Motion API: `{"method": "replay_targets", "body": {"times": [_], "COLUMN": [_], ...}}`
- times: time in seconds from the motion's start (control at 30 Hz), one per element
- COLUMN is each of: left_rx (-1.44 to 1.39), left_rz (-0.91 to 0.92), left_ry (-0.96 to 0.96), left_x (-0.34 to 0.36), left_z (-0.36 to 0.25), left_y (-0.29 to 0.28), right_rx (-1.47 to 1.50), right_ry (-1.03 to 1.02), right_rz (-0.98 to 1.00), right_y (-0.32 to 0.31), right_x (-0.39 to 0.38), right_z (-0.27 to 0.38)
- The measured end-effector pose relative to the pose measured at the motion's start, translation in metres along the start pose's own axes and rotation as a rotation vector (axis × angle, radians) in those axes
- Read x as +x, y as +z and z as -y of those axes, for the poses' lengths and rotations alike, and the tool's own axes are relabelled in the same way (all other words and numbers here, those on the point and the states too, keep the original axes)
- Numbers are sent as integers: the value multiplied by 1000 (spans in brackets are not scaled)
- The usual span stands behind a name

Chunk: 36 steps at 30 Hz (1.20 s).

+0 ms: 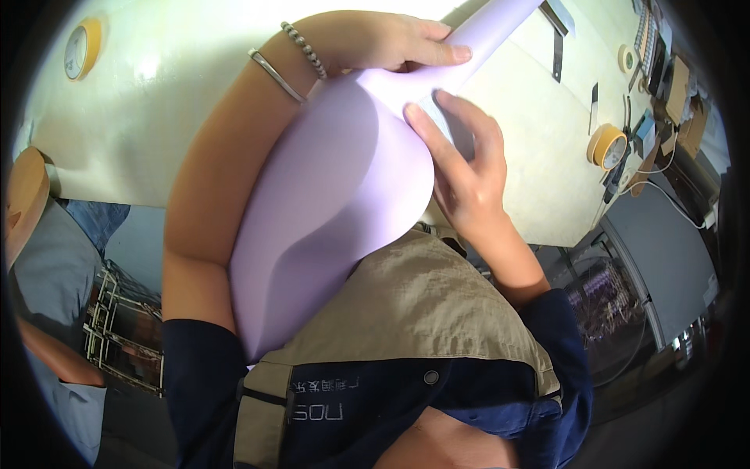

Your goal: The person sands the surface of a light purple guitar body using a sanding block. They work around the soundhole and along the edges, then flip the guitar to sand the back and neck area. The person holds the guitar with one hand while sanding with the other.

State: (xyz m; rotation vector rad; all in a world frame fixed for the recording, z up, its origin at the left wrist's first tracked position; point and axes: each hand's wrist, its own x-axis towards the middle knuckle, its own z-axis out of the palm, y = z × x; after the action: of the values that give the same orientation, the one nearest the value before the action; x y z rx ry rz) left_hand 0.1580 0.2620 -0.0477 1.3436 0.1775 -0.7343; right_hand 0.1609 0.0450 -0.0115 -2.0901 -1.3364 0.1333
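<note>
A smooth lilac sheet [328, 180] curves from my lap up over the table edge. Toward the far right it narrows into a roll-like strip [500, 31]. My left hand [391, 43], with a beaded bracelet and a metal bangle at its wrist, lies across the narrow part. Its thumb and fingers are bent around the sheet, and some of them are hidden. Close by, my right hand [469, 160] has two curled fingertips at the sheet's edge, beside a pale grey patch [445, 113] whose kind I cannot make out. Its other fingers are hidden.
The pale table [156, 109] carries a yellow tape roll [82, 49] at far left and another tape roll [607, 147] at right. A dark metal square [557, 43] lies beyond the strip. Tools and cables crowd the right edge. Another person's arm [58, 352] shows at lower left.
</note>
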Motion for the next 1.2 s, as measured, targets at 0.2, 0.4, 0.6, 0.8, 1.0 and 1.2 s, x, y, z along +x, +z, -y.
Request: {"method": "replay_targets", "body": {"times": [0.2,0.4,0.6,0.8,1.0,1.2], "left_rx": [-56,-135,-147,-176,13,300], "left_rz": [-8,3,10,41,158,40], "left_ry": [-17,-27,-42,-36,141,203], "left_x": [-3,0,-5,2,-20,-21], "left_z": [-1,9,-4,8,-14,-23], "left_y": [2,1,4,-8,-8,3], "right_rx": [16,24,32,-38,-91,-53], "right_ry": [39,-14,-84,-39,182,317], "right_rz": [-17,-6,8,19,-334,-455], "right_y": [1,3,5,-2,-21,-27], "right_x": [-13,7,18,2,9,-2], "right_z": [1,-3,-11,-6,-33,-40]}}
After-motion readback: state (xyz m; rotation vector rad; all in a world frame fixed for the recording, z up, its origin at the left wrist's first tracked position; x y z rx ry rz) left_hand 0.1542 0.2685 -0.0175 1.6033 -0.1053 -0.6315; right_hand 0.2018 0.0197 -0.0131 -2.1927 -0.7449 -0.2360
